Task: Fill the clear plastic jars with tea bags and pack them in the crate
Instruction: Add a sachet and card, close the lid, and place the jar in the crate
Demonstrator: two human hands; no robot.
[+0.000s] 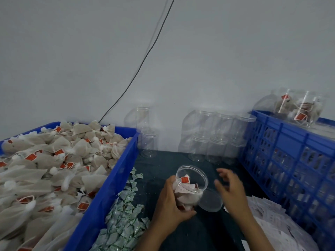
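My left hand (170,201) grips a clear plastic jar (192,185) that stands tilted on the dark table, its open mouth toward me and several tea bags with red tags inside. My right hand (229,187) hovers just right of the jar with fingers spread, holding nothing. The jar's clear lid (211,200) lies flat on the table between the two hands. A blue tray (116,171) at the left is heaped with tea bags (54,165). The blue crate (290,160) stands at the right, with filled jars (299,107) on top.
Empty clear jars (213,134) are stacked against the white wall at the back. Small green-and-white sachets (125,214) lie piled beside the tray. White paper slips (268,220) lie at the crate's foot. A black cable (137,73) runs down the wall.
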